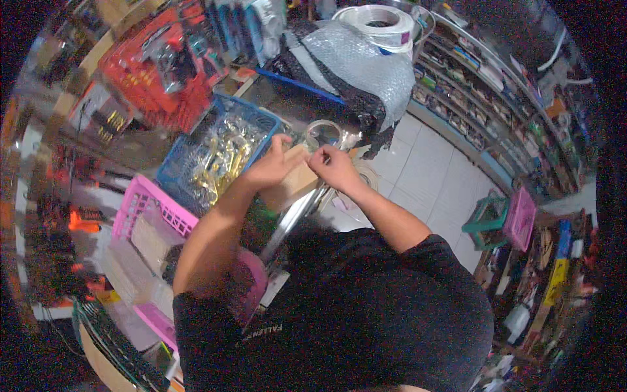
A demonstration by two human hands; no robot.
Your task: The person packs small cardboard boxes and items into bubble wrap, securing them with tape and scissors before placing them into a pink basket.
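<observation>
A brown cardboard box (293, 185) lies before me, between my two hands. At its far left edge is my left hand (271, 168), fingers apart, with nothing visible between them. My right hand (335, 170) is over the box's right end, thumb and fingers curled together. Whether a thin thing is pinched there cannot be seen. Just beyond the right hand is a pale ring, like a roll of clear tape (323, 131). Left of the box, a blue plastic basket (171, 169) holds gold-coloured metal pieces in clear bags (215, 171).
A pink plastic basket (161, 206) with packets stands at my left. Beyond are red-backed packaged goods (142, 73), bubble wrap (367, 73) and a white coil of cable or hose (379, 22). Stocked shelves (482, 93) line the right, past white floor tiles (431, 171).
</observation>
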